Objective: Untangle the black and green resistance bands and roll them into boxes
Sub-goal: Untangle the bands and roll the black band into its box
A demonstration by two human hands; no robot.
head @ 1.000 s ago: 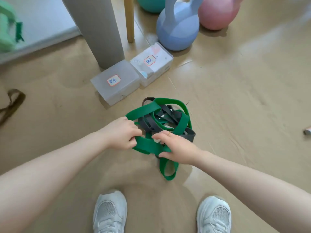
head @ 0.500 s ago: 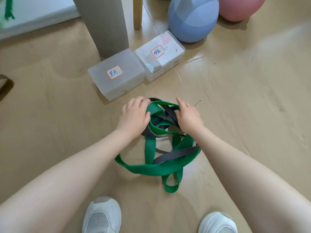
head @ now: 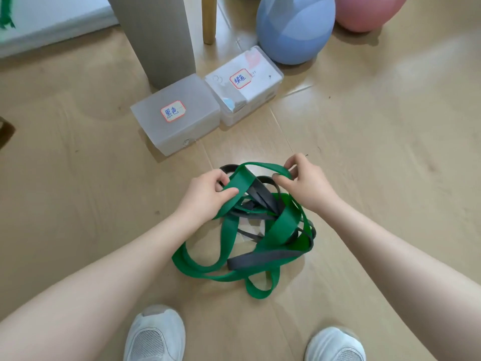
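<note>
A green resistance band (head: 283,225) and a black resistance band (head: 263,260) lie tangled together on the wooden floor between my arms. My left hand (head: 205,196) pinches a wide stretch of the green band at the tangle's left top. My right hand (head: 307,186) pinches the same green loop at its right top, so the loop arches between both hands above the black strands. Two closed translucent boxes stand beyond the tangle: one with a red-edged label (head: 177,118) on the left, another labelled box (head: 247,84) to its right.
A grey column (head: 156,35) and a wooden leg (head: 209,19) rise behind the boxes. A blue kettlebell (head: 294,29) and a pink one (head: 367,11) sit at the back right. My white shoes (head: 156,334) are at the bottom edge.
Both hands have lifted and spread a green loop wider apart above the tangle. The lower loops have sagged and spread out on the floor towards my shoes.
</note>
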